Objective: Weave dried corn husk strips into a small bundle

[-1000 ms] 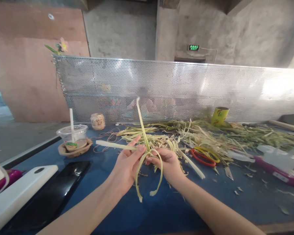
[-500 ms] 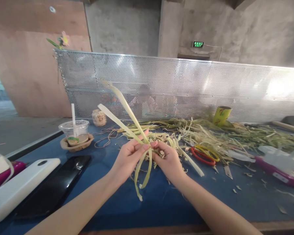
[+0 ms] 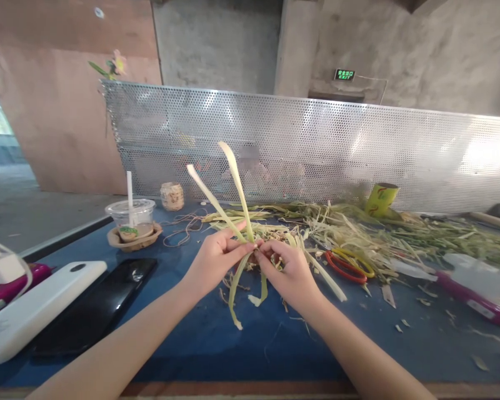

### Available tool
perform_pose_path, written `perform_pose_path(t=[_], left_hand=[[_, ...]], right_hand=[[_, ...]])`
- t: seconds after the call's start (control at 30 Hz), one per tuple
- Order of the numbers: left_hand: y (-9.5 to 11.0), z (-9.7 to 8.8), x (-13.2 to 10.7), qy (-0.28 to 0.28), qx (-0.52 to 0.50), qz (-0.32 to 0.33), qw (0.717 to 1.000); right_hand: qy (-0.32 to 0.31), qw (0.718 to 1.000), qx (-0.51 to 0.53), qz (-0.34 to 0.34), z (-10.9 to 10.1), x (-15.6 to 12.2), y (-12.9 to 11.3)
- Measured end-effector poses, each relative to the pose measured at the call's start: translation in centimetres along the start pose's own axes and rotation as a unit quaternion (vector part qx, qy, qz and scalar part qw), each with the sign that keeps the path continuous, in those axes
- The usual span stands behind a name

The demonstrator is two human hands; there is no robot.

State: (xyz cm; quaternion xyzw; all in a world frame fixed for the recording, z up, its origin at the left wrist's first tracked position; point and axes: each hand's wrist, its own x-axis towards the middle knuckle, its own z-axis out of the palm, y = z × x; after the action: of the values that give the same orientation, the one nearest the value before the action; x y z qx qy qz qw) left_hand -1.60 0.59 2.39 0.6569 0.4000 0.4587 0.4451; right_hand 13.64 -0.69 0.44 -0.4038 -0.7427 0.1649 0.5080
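Blue bench (image 3: pixel 216 355) w/ leaf heap (image 3: pixel 333 228); L hand (image 3: pixel 212 260) & R hand (image 3: pixel 290 273) in front of heap.
Both grips pinch pale strips (image 3: pixel 240 191) where they meet, btwn hands. Vs ½ sec ago, upper ends (image 3: pixel 196 176) stand steeper, lower ends (image 3: pixel 236 321) hang farther apart; prob. means re-angling strips where pinched.

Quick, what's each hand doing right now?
Left hand: closed, pinching the pale green strips.
Right hand: closed, fingertips pinched on the same strips, close beside the left hand's.

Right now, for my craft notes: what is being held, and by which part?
Pale green plant strips, pinched where they come together, by the left hand and right hand.
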Motion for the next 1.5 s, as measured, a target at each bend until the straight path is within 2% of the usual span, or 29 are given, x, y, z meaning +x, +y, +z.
perform_pose_path(t=[0.13,0.27,0.33,0.43,0.5,0.57,0.63,0.77,0.87,1.03,1.1,1.13,1.17,1.23,1.3,1.33,1.4,1.47,1.5], left_hand=[[0.1,-0.6,0.1,-0.002,0.001,0.001,1.0],[1.1,-1.0,0.2,-0.018,0.041,-0.013,0.999],[1.7,-1.1,0.2,-0.037,0.075,-0.014,0.996],[2.5,-0.9,0.3,-0.06,0.1,-0.013,0.993],[2.8,-0.7,0.3,-0.062,0.096,-0.011,0.993],[2.7,-0.5,0.4,-0.052,0.064,-0.019,0.996],[2.2,-0.4,0.5,-0.037,-0.016,-0.053,0.998],[0.4,-0.2,0.7,0.01,-0.204,-0.158,0.966],[-0.3,0.0,0.8,0.02,-0.267,-0.2,0.943],[-0.4,0.3,0.6,0.018,-0.283,-0.176,0.943],[-0.5,0.2,0.6,0.032,-0.269,-0.163,0.949],[-0.7,0.1,0.7,0.042,-0.261,-0.156,0.952],[-0.9,0.0,0.8,0.052,-0.254,-0.149,0.954],[-1.3,-0.2,1.0,0.071,-0.243,-0.132,0.958],[-1.8,-0.4,1.2,0.091,-0.232,-0.108,0.963],[-2.0,-0.5,1.2,0.099,-0.222,-0.094,0.965],[-2.1,-0.6,1.2,0.114,-0.204,-0.069,0.97],[-2.0,-0.6,1.0,0.122,-0.197,-0.055,0.971],[-1.9,-0.6,1.0,0.126,-0.199,-0.053,0.97]], right_hand=[[-0.066,0.998,0.006,0.019,-0.1,0.2,0.7],[-0.14,0.989,-0.026,0.049,-1.3,0.9,0.9],[-0.126,0.99,-0.036,0.044,-2.1,1.4,0.4],[-0.062,0.997,-0.055,0.001,-2.9,2.3,-0.9],[-0.027,0.999,-0.025,0.008,-2.8,2.9,-1.4],[-0.004,0.997,0.053,0.051,-2.4,3.4,-1.3],[0.007,0.984,0.15,0.096,-1.8,3.7,-0.4],[0.02,0.932,0.31,0.188,-0.7,3.4,1.9],[0.007,0.923,0.313,0.222,-0.2,3.0,2.8],[-0.025,0.95,0.195,0.241,-0.4,2.8,3.0],[-0.007,0.975,0.075,0.208,-0.9,2.7,2.8],[0.021,0.986,-0.003,0.166,-1.2,2.5,2.7],[0.056,0.99,-0.076,0.108,-1.5,2.3,2.6],[0.106,0.979,-0.17,-0.03,-1.7,1.8,2.1],[0.079,0.958,-0.209,-0.179,-1.5,1.1,1.4],[0.044,0.937,-0.235,-0.254,-1.2,0.8,1.1],[-0.009,0.878,-0.304,-0.369,-0.3,0.2,0.5],[-0.028,0.839,-0.352,-0.413,0.5,-0.2,0.2],[-0.031,0.836,-0.359,-0.414,0.8,-0.3,0.2]])
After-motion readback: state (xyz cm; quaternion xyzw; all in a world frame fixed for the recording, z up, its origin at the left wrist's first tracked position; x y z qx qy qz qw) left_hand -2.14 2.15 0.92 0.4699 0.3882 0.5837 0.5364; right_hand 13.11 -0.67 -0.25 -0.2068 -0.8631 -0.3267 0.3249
